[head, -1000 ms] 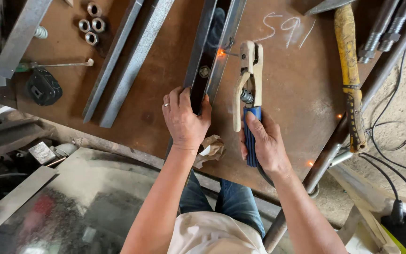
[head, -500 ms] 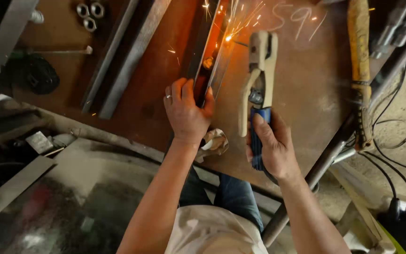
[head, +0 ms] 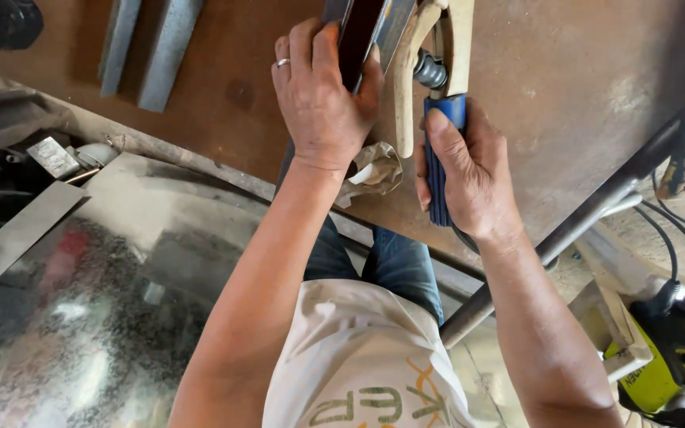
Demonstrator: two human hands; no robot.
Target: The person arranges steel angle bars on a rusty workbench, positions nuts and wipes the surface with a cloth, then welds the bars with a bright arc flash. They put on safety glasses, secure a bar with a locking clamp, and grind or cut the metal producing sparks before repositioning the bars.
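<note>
My left hand [head: 320, 95], with a ring on one finger, grips the near end of a dark steel bar [head: 361, 32] lying on a rusty brown metal table [head: 564, 95]. My right hand [head: 469, 170] is closed around the blue handle of a welding electrode holder [head: 430, 71] with cream-coloured jaws, which points away from me beside the bar. A crumpled scrap of brown paper [head: 374, 170] sits at the table edge between my two wrists.
Two grey steel bars [head: 148, 47] lie on the table at the left. A shiny metal sheet [head: 81, 317] lies below the table at the left. A yellow-green welding machine [head: 667, 364] with black cables stands at the lower right. A steel tube [head: 564, 230] slants under the table.
The view has dropped closer to my hands, and the sparks at the bar are out of view. Both hands keep their grips.
</note>
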